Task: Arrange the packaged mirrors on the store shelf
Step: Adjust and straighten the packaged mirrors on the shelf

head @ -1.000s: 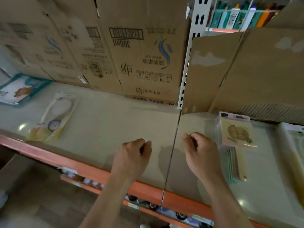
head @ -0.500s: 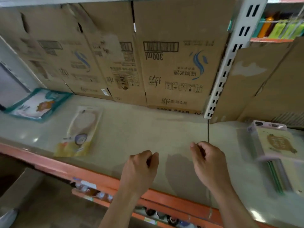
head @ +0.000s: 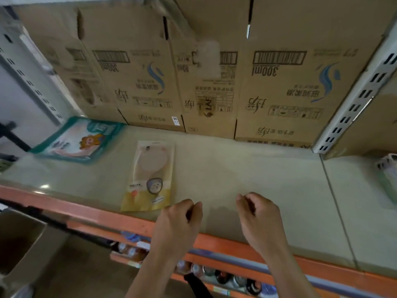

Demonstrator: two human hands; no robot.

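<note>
The view has swung left along the shelf (head: 247, 177): a second ago the stack of packaged mirrors sat beside the right hand, and now only a blurred sliver of that stack (head: 388, 168) clips the right edge of the frame. Sliding into centre instead is the lone packaged mirror (head: 149, 177), flat on the shelf with its yellow lower end at the front lip. The left hand (head: 176, 222) has drifted with the turn and now hovers just right of that packet's lower corner, fingers curled in loosely, holding nothing. The right hand (head: 257, 216), lower centre-right, is curled the same way and equally empty, well apart from any packet.

That shift likely means this stray mirror is the next one to be picked up and brought over to the stack.

At upper left a teal-edged package (head: 75, 139) is smeared by motion, so whether it is a mirror is hard to say. The print on the lone packet is too small to read. Cardboard boxes (head: 279, 82) wall off the back, and whether the left fingertips touch the packet cannot be told.
</note>
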